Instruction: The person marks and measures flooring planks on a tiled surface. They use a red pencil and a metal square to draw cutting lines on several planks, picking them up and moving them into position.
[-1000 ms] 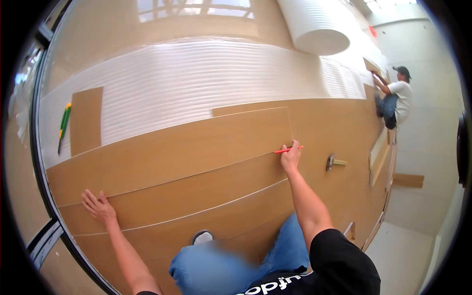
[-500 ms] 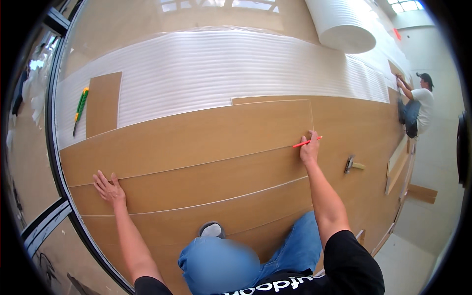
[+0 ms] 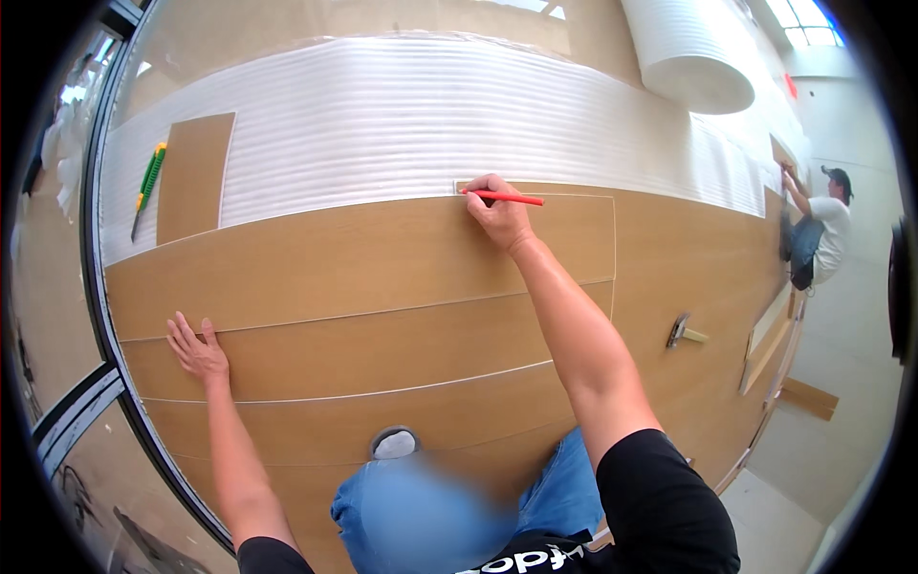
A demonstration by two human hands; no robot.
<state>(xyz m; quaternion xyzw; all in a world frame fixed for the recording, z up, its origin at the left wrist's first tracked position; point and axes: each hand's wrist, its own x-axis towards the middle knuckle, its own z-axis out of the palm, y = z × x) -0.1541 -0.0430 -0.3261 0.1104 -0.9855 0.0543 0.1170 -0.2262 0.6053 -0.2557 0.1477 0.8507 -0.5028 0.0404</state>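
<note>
My left hand [image 3: 199, 349] lies flat with spread fingers across a seam of the wood-look floor planks, near the left end. My right hand [image 3: 502, 215] grips a red pencil [image 3: 519, 198], held nearly level. Its fingertips are at the far edge of the long loose plank [image 3: 344, 253], beside the end of another board [image 3: 564, 188] that shows past that edge. Whether the pencil tip touches the wood I cannot tell.
White foam underlay [image 3: 402, 115] stretches beyond the planks, with a big foam roll [image 3: 703, 77] at far right. A green utility knife [image 3: 149, 187] lies left of a short plank piece [image 3: 194, 177]. A hammer [image 3: 681, 332] rests right of my arm. A co-worker [image 3: 818, 230] crouches far right.
My right hand has moved left and away from me, from the loose plank's right end to its far edge, with the pencil. The left hand stays flat on the planks.
</note>
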